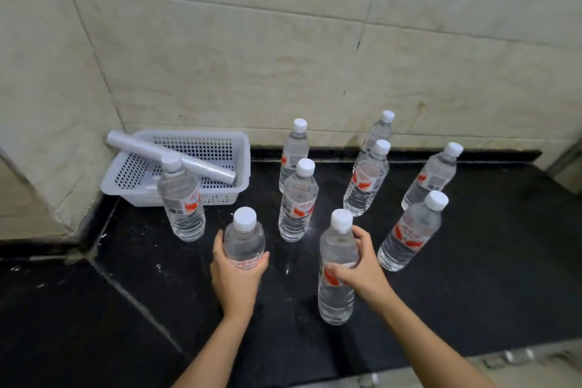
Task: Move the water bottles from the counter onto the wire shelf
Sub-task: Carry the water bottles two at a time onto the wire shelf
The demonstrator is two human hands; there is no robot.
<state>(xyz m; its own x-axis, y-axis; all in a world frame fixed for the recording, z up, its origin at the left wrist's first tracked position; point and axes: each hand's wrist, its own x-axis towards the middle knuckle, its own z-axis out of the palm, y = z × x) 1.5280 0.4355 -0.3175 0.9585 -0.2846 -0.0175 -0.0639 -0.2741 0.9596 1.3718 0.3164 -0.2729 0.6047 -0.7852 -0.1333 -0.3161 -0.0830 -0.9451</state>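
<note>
The left hand (234, 274) was curled round a water bottle (245, 239) by its middle, fingers on one side and thumb on the other. The hand hid the bottom of it, so I could not tell if it was still on the black counter (472, 293). The right hand (362, 264) was curled round a second bottle (336, 293) near its red label, and that one stood on the counter. Both had white caps on. Seven more bottles stood up straight past the hands. One, the side bottle (182, 198), was off to the left of the left hand. Two were straight ahead between the hands, and four were out past the right hand. The closest of those, the near bottle (409, 230), was just beside that hand. Far past the left hand, in the corner, sat a white basket (201, 143) full of little holes. In it lay a grey roll (208, 168), tipped up, with one end poking over the rim.
</note>
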